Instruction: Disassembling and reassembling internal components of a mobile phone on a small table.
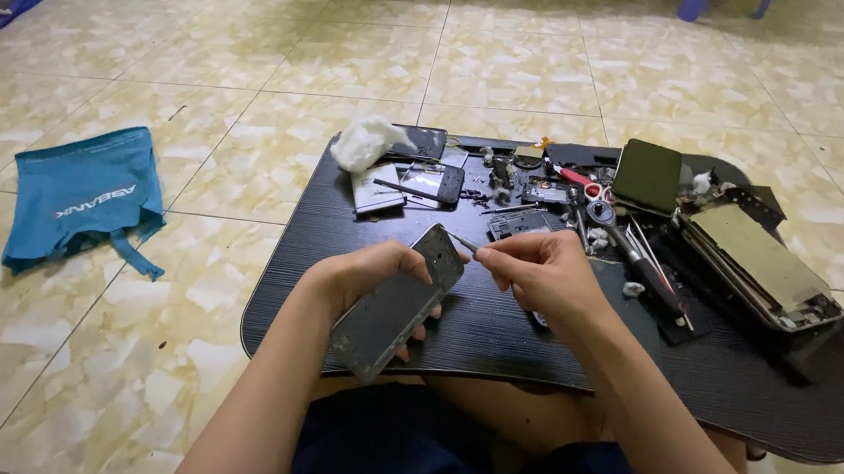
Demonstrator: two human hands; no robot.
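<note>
Left hand is closed around a gray phone frame, holding it tilted above the near edge of the black lap table. Right hand pinches a thin metal tool, tip touching the frame's upper corner at about 1 o'clock.

Risk, judged: the tip sits at the very edge; a slip would send it off the frame toward the left fingers. The frame is held by one hand only, so prying pressure could twist it loose.

Surroundings: loose small parts at 12 o'clock on the table, a white cloth wad at 11 o'clock, an opened tablet and a dark phone at 2 o'clock, just beside the right forearm. A teal bag lies on the tile floor at 9 o'clock, well apart.
</note>
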